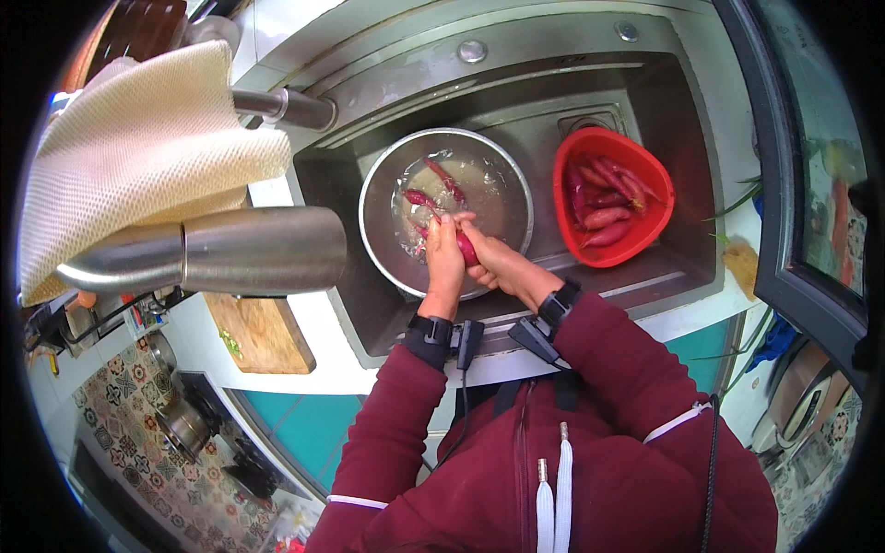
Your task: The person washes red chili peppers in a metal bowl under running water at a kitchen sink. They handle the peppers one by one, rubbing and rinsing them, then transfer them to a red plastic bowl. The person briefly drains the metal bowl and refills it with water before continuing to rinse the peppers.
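Note:
Over a round metal basin [377, 228] of water in the sink, my left hand [444, 252] and my right hand [494, 259] are together on a red-purple root vegetable [467, 249], perhaps a small sweet potato or radish. Its thick end shows between my palms; my fingers hide part of it. Other slender roots of the same colour [446, 178] lie in the water beyond my hands. To the right, a red plastic basket [612, 254] holds several more such roots [608, 218] and stands in the same sink.
A steel faucet [263, 249] reaches in from the left, near a cream mesh cloth [159, 131]. Below it a wooden cutting board [266, 335] with green scraps lies on the white counter. An open window frame [774, 173] stands at the right. A pot [185, 428] sits at the lower left.

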Available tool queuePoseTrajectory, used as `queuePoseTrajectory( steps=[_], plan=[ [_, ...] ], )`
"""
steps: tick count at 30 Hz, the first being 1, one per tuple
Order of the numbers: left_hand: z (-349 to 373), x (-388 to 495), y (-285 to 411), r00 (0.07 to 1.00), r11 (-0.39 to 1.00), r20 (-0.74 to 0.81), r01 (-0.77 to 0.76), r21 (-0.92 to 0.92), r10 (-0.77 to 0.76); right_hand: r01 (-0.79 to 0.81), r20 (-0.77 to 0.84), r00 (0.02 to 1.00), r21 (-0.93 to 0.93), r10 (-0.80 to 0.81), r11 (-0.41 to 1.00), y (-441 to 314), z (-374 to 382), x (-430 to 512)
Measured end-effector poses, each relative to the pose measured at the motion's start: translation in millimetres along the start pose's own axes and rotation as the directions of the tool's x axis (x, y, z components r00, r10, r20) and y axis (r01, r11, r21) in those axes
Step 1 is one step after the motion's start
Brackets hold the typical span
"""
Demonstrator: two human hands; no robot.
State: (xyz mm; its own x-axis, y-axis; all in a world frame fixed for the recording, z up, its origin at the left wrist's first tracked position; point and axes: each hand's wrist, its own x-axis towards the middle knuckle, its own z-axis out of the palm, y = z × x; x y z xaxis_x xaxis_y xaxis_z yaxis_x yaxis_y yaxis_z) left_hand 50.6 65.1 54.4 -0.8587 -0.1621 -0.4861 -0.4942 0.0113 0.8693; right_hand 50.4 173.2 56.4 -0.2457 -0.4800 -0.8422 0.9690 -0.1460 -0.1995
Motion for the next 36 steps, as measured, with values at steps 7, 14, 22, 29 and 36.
queuePoseTrajectory(
  steps=[7,14,22,29,36],
  plan=[
    [-0.5,57.5,-22.3,0.968,0.985,0.192,0.168,-0.028,-0.160,0.247,-0.158,0.956,-0.029,-0.249,0.968,-4.5,-55.8,-68.9],
    [17.4,134.7,-44.6,0.967,0.509,-0.044,-0.092,0.856,0.250,0.554,-0.689,0.581,-0.055,-0.433,0.831,-5.6,-121.8,-116.4],
    [-48.9,114.9,-16.6,0.846,0.847,0.200,0.520,-0.110,-0.494,0.595,-0.144,0.781,-0.119,-0.607,0.795,-19.8,-40.8,17.7],
    [-68.0,81.8,-1.2,0.802,0.767,0.063,0.589,-0.255,-0.594,0.365,-0.130,0.931,0.375,-0.341,0.852,-24.6,-7.5,95.9],
    [-42.3,39.9,34.4,0.811,0.749,0.305,0.581,-0.319,-0.500,0.768,-0.225,0.477,-0.364,-0.850,0.527,-25.1,37.5,39.6]
  ],
)
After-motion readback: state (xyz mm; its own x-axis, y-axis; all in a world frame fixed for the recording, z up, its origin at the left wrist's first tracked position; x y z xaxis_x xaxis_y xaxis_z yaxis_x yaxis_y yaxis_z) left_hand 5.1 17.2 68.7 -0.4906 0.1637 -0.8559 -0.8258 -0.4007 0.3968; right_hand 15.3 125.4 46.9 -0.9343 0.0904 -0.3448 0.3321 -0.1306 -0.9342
